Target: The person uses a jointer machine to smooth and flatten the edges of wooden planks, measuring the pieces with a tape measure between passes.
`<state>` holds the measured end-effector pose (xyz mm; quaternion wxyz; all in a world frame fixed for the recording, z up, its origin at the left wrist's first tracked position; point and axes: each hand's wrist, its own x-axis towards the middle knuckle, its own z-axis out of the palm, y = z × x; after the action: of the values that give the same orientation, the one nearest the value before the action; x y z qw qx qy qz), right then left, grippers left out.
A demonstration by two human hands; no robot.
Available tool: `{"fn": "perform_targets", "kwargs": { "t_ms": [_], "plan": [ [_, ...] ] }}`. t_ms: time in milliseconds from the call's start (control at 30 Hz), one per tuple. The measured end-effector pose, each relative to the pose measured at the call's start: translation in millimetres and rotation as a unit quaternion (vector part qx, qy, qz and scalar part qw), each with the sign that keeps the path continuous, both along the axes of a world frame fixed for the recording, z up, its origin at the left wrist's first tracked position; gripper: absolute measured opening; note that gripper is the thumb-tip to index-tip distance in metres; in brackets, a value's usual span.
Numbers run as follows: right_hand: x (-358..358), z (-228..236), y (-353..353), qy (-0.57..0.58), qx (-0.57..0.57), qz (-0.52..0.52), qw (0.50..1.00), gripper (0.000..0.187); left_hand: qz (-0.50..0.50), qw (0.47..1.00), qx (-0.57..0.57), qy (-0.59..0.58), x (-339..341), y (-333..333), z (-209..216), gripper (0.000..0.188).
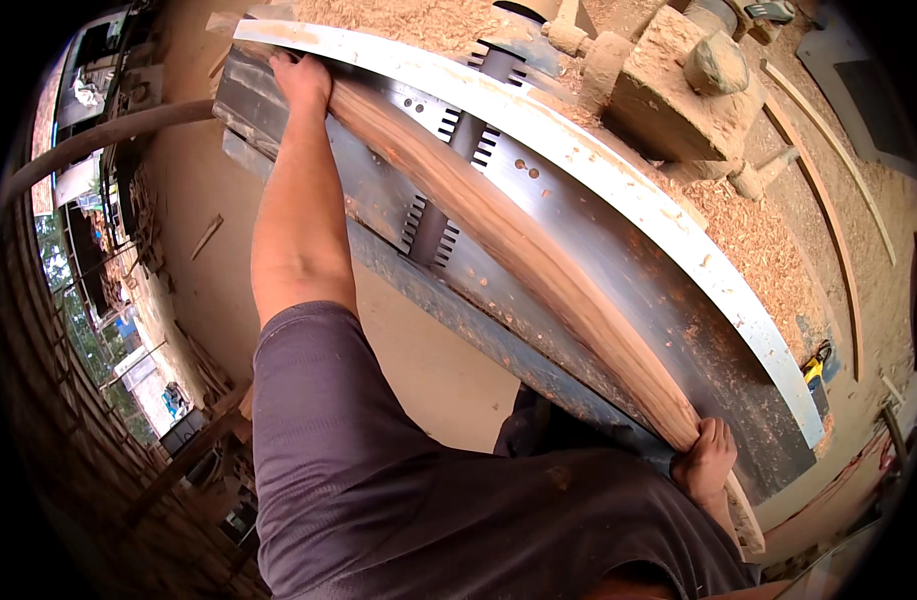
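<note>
A long brown wooden board (539, 265) lies lengthwise over the metal bed (374, 190) of a jointer planer. It crosses the dark slot with toothed edges (432, 232) and runs beside a long pale metal fence (619, 165). At the board's far end my left hand (304, 80) is closed on the wood, its arm stretched forward and its fingertips partly hidden. My right hand (706, 460) grips the board near its close end, by my body, with the fingers curled over it. Part of the near end sticks out past that hand.
Wood shavings (764, 240) heap beyond the fence, around a sawdust-covered machine block (679, 90). Thin wooden strips (829, 230) lie on the floor at right, near a yellow-and-black tool (817, 362). A curved wooden pole (129, 128) reaches toward the bed at far left.
</note>
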<state>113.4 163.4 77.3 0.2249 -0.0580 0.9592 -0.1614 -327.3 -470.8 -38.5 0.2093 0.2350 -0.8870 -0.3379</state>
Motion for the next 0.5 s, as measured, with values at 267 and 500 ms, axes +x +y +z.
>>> {"fn": "perform_targets", "kwargs": {
  "t_ms": [267,500],
  "plan": [
    [-1,4,2,0.008,-0.011,0.006,1.000,0.030,-0.014,0.983,-0.127,-0.129,34,26,11,0.062],
    [12,4,18,0.038,-0.060,0.004,0.997,0.039,-0.006,0.971,-0.143,-0.190,124,158,23,0.070]
  ]
}}
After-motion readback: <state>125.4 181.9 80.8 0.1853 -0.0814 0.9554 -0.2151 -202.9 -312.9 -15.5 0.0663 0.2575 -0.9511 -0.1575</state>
